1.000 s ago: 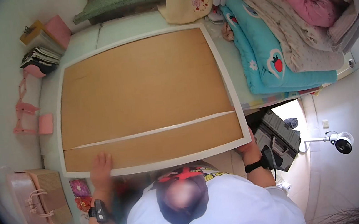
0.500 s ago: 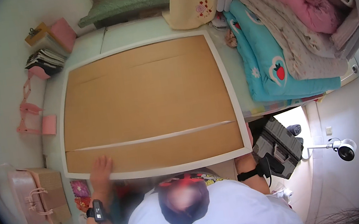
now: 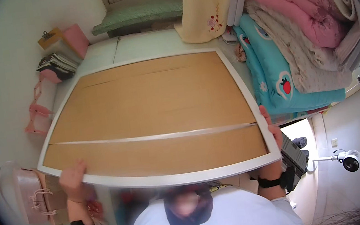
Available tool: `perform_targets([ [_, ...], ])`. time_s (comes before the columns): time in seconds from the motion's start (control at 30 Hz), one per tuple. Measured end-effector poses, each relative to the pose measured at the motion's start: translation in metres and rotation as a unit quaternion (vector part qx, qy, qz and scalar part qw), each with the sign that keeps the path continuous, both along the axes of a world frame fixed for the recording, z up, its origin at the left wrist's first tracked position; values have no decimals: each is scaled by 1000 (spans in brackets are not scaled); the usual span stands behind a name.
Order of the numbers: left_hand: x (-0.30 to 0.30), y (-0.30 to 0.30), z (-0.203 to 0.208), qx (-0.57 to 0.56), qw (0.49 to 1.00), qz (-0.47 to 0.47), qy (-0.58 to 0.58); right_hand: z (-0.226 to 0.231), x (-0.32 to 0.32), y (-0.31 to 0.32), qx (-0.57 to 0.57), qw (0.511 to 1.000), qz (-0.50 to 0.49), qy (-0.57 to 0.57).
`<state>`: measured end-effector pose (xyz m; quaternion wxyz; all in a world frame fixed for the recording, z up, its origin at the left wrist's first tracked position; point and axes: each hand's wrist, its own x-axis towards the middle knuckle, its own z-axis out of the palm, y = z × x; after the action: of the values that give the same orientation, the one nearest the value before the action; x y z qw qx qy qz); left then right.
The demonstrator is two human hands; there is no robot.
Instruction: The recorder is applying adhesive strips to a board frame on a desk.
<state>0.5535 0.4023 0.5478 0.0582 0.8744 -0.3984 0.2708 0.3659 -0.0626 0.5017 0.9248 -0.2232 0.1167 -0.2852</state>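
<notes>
A large rectangular white-framed board [image 3: 155,102] with a brown, cardboard-like face spreads out in front of me, its near edge close to my chest. A long pale gap runs across its nearer part, and a thin crease shows near the far edge. My left hand [image 3: 73,177] grips the near edge toward the left corner, fingers curled over the white rim. At the right side edge, close to the near corner, my right hand [image 3: 272,127] holds the frame from outside, with its fingers partly hidden by the board.
Pink and blue folded quilts [image 3: 285,74] are piled at the right. To the left are a pink bag [image 3: 33,197], a pink folding stand [image 3: 38,111] and upright notebooks [image 3: 57,67]. A yellow curtain [image 3: 204,7] hangs behind. A dark case [image 3: 294,156] and a white lamp [image 3: 350,160] stand lower right.
The board's near side has risen toward me and looks larger and tilted. My left hand has shifted left along the rim; my right hand's fingers now show at the right edge.
</notes>
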Motion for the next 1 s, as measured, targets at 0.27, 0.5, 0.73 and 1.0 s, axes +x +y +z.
perform_targets([
  [0.27, 77, -21, 109, -60, 996, -20, -61, 79, 37, -64, -189, 982, 24, 7],
  [0.5, 160, -53, 215, 2, 1000, 8, 28, 159, 104, -76, -207, 970, 119, -43],
  [0.73, 258, -99, 266, 42, 988, -96, 118, 203, 154, -91, -256, 963, 77, 22],
  [1.0, 346, -145, 293, 19, 995, -77, 62, 215, 218, -132, -282, 958, 43, 10],
])
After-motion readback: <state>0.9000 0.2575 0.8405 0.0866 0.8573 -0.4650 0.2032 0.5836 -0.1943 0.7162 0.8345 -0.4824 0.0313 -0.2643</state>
